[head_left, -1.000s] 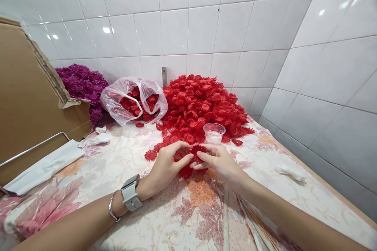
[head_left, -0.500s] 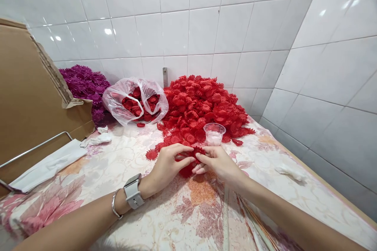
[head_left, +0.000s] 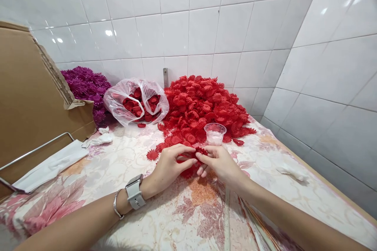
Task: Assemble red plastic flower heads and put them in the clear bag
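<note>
Between my two hands is a dark red artificial flower [head_left: 201, 151] with a toothed petal edge. My left hand [head_left: 173, 164] pinches its left side with thumb and fingers. From the right, my right hand [head_left: 221, 165] grips it with the thumb across its front and fingertips curled beneath. More red petals [head_left: 187, 173] show below the fingers, partly covered. Just beyond my hands rises a big heap of red flower pieces [head_left: 203, 104]. At its front edge, close to my right hand, stands a small clear plastic cup [head_left: 215, 135] with something whitish inside.
A clear plastic bag [head_left: 116, 104] holds darker red flowers, left of the heap. Purple flowers [head_left: 84, 82] are piled behind a cardboard box [head_left: 32, 82]. Thin sticks [head_left: 257, 223] lie under my right forearm. Crumpled white tissue [head_left: 293, 173] rests on the right; tiled walls enclose the table.
The red flower has shifted slightly to the right and tipped a little between my fingers. My right hand's lower fingers have curled in closer. The view has moved very slightly.
</note>
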The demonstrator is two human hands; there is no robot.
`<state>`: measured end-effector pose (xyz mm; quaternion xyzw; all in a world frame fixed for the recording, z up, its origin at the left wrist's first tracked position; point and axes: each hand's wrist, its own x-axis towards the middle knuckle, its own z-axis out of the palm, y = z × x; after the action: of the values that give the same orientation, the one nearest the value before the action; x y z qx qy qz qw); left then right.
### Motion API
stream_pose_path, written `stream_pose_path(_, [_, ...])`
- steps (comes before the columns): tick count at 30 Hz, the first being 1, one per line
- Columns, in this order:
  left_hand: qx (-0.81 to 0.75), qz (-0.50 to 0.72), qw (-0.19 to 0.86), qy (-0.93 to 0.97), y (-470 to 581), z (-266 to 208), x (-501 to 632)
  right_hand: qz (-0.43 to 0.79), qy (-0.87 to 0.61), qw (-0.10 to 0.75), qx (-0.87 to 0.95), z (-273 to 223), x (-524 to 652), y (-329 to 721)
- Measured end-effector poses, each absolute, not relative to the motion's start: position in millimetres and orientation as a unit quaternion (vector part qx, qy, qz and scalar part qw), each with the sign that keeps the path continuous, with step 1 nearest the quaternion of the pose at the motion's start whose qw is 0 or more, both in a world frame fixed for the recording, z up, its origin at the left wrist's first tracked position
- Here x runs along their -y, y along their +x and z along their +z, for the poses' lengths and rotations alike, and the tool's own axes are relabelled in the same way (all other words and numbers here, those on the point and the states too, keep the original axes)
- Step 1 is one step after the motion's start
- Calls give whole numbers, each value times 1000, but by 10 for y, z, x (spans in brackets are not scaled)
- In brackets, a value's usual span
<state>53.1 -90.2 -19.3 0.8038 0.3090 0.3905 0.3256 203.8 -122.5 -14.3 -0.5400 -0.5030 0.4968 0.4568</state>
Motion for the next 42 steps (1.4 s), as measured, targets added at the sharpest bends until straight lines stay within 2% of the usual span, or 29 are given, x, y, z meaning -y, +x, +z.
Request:
stream_pose_path(4, [-309,386,341,800,544,-197,906,481,-516,479,523,-195,1197,2050])
stream_pose_path(8, [-311,382,357,794,555,-201,911,449,-542,450,550,-220,1193,2079])
stream_pose_path(14, [-319,378,403,770,556,-191,934,162,-567,439,678,-198,1236,2086])
stream_pose_path(19, [-314,382,494,715,566,-194,866,67,-541,379,748,-232,1219,2101])
stream_pose_path(22, [-314,391,535,680,572,-200,814,92,-517,390,756,-222,1202,2134])
stream_pose_path(26, [-318,425,562,634,555,-170,768,149,-524,449,708,-146,1193,2182])
stream_pose_path(28, [-332,436,498,672,529,-145,741,211,-530,473,672,-109,1188,2191])
stream_pose_path(32, [-353,419,277,789,475,-122,696,356,-513,481,615,-96,1152,2179])
stream_pose_path(35, [-344,413,169,827,469,-141,688,396,-513,475,595,-141,1115,2172])
stream_pose_path(38, [-339,404,151,836,485,-161,707,406,-498,477,600,-201,1097,2171])
stream_pose_path(42, [-317,396,202,838,502,-155,764,419,-488,470,605,-241,1114,2163])
